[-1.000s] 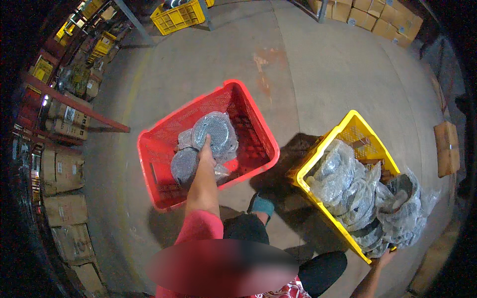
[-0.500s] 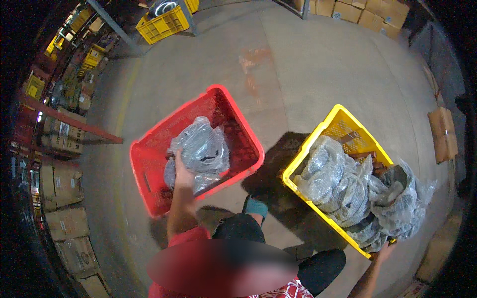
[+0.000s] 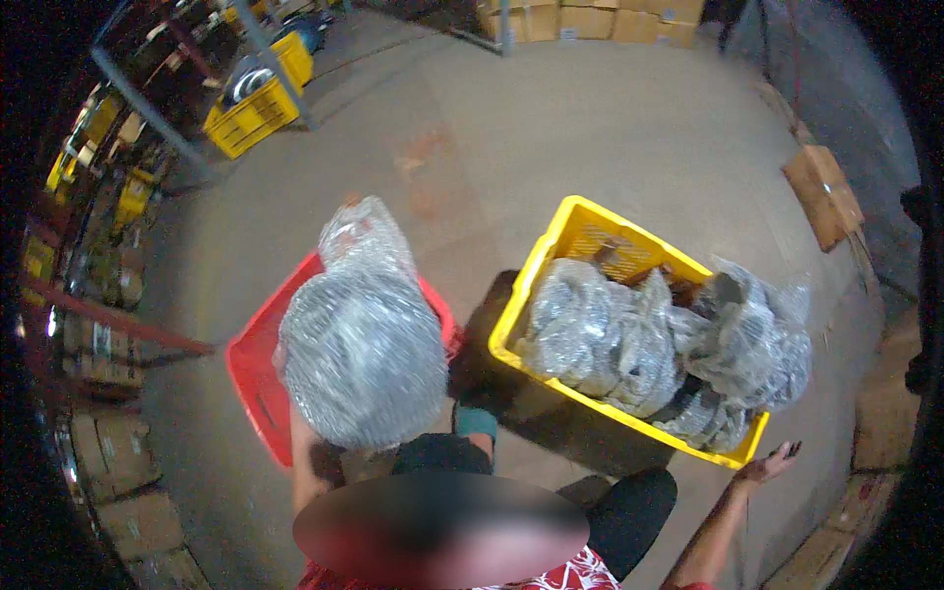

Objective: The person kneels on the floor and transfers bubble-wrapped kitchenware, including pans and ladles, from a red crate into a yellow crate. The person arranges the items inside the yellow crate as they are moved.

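Observation:
A large bubble-wrapped bundle [image 3: 364, 344] hangs above the red crate [image 3: 258, 366], covering most of its opening. My left forearm [image 3: 309, 462] runs up behind the bundle and carries it; most of that hand is hidden, with only a skin-coloured bit showing at the wrap's top. To the right, a yellow crate [image 3: 536, 241] is filled with several bubble-wrapped bundles [image 3: 629, 344], and some spill over its right side. My right hand [image 3: 770, 464] is held just outside that crate's near right corner, fingers spread, dark at the tips, with nothing in it.
Between the crates, my foot in a teal slipper [image 3: 477, 423] rests on the floor. Shelving with cartons [image 3: 118, 442] lines the left. Another yellow crate [image 3: 251, 116] stands far left by metal posts. Stacked cartons [image 3: 590, 22] are at the back, and a cardboard box [image 3: 824, 197] sits at the right.
My left hand has lifted the bundle up out of the red crate. My right hand has come away from the yellow crate's corner and opened. The view has shifted.

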The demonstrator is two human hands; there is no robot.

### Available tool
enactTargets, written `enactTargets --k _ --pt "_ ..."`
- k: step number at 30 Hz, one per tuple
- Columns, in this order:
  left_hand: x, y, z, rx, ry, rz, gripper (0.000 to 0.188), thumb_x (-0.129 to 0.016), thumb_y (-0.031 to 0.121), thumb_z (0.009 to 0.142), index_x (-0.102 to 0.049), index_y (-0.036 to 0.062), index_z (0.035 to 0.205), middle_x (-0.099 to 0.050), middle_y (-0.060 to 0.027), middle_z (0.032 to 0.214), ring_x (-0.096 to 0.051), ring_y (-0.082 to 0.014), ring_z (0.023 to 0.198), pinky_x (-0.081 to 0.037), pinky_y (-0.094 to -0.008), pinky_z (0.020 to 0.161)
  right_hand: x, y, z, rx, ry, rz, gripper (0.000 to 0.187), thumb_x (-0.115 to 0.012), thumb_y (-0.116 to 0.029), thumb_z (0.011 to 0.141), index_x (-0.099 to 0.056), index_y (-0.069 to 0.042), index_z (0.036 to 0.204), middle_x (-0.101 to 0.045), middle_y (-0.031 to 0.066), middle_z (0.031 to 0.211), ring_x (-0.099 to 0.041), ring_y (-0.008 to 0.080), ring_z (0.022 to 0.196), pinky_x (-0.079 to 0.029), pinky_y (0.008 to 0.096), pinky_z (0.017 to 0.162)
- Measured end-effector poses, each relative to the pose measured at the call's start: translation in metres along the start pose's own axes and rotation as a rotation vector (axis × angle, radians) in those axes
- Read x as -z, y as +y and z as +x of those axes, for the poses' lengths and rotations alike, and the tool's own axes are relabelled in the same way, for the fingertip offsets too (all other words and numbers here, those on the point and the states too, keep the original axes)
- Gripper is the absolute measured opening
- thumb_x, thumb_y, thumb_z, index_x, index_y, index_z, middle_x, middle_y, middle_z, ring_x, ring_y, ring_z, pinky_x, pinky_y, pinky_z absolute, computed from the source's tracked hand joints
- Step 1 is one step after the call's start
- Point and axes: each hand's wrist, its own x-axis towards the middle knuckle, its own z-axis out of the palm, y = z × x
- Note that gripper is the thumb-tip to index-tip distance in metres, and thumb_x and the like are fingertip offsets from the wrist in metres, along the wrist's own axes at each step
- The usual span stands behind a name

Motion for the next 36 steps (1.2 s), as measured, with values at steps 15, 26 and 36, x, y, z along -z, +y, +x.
enactTargets --k 15,26,36 --pt "-0.247 -0.109 0.039 0.799 -0.750 0.277 0.088 -0.075 0.042 0.077 -0.044 -0.0037 0.145 -0.057 -0.0158 0.136 -0.055 -0.0275 0.126 -0.040 -0.0400 0.110 -0.086 -0.262 -0.207 -1.310 -0.807 0.946 0.081 -0.072 -0.042 0.083 -0.039 -0.005 0.147 -0.054 0.0156 0.136 -0.051 0.0320 0.127 -0.039 0.0472 0.110" --pt "-0.295 -0.216 0.009 0.449 -0.715 0.341 0.053 -0.067 0.032 0.097 -0.052 0.0016 0.137 -0.062 -0.0093 0.130 -0.058 -0.0242 0.119 -0.043 -0.0413 0.106 -0.166 -0.233 -0.166 -1.458 -0.469 1.416 0.072 -0.049 -0.063 0.086 -0.052 -0.016 0.141 -0.055 0.0084 0.141 -0.051 0.0319 0.128 -0.040 0.0531 0.108" --pt "-0.271 -0.129 0.079 0.279 -0.313 -0.061 0.058 -0.042 0.049 0.105 -0.050 0.0036 0.141 -0.057 -0.0141 0.139 -0.055 -0.0299 0.126 -0.044 -0.0468 0.108 -0.185 -0.203 -0.173 -1.242 -0.715 0.811 0.072 -0.047 -0.062 0.098 -0.050 -0.006 0.142 -0.053 0.0164 0.139 -0.058 0.0374 0.114 -0.042 0.0511 0.103"
